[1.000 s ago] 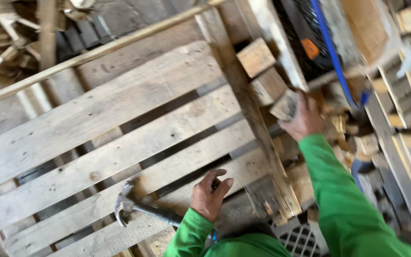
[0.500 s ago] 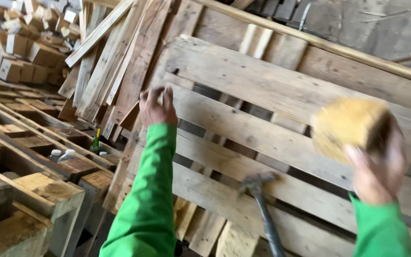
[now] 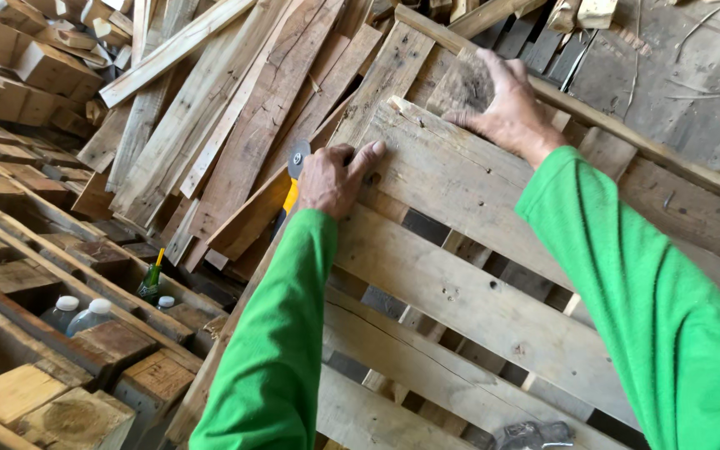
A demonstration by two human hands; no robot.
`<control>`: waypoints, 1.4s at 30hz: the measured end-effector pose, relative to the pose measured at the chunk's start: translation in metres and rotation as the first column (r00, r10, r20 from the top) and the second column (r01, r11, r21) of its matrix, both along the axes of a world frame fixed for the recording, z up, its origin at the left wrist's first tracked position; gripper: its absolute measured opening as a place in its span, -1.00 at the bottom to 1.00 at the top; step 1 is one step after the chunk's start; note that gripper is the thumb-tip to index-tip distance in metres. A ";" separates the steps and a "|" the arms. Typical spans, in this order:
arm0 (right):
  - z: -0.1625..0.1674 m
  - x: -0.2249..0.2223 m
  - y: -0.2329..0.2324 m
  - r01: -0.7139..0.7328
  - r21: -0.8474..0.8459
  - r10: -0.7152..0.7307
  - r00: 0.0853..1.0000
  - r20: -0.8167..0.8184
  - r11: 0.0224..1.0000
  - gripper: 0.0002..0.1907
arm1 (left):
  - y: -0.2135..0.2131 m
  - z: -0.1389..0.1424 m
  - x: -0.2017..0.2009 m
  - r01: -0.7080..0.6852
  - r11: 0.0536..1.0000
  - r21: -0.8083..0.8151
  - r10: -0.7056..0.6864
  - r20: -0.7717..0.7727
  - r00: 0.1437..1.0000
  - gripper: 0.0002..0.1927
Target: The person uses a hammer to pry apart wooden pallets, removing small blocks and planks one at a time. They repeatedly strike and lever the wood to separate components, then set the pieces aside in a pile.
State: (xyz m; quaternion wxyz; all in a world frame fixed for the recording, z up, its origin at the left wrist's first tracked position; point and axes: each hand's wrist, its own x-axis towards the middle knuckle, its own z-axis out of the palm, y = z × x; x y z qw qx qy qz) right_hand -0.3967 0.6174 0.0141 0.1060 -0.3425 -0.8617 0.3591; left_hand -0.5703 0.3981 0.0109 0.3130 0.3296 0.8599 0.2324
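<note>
The block (image 3: 462,83) was up at the top edge of the pallet (image 3: 460,292), right where the upper slat ended, and your right hand (image 3: 506,104) had its grip wrapped over it, fingers closed around the top of it. Your left hand (image 3: 331,179) lay flat on the corner of that same slat, fingers loosely curled with the thumb stretched along the board; its grip wasn't clamped on anything, just pressing the wood.

Looked to me like you were seating the block against the slat end. I'd say keep the left hand bearing down like that so the board can't shift, and get the block flush with the edge before anything gets driven in.

A hammer head (image 3: 533,435) poked in at the bottom of the view, resting on the pallet. Just past your left hand a yellow-handled tool (image 3: 292,187) stuck out between the loose planks (image 3: 235,108) leaning behind. Off to the left were more pallets, some bottles (image 3: 85,315) tucked between them, and stacked blocks (image 3: 18,71) further back. Grey concrete floor (image 3: 677,75) up at the top right.
</note>
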 end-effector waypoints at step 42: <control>0.019 0.428 -0.467 0.240 -0.240 -0.182 0.953 0.242 0.941 -0.30 | -0.424 0.093 0.361 -0.643 0.716 0.270 0.428 0.559 0.711 -0.78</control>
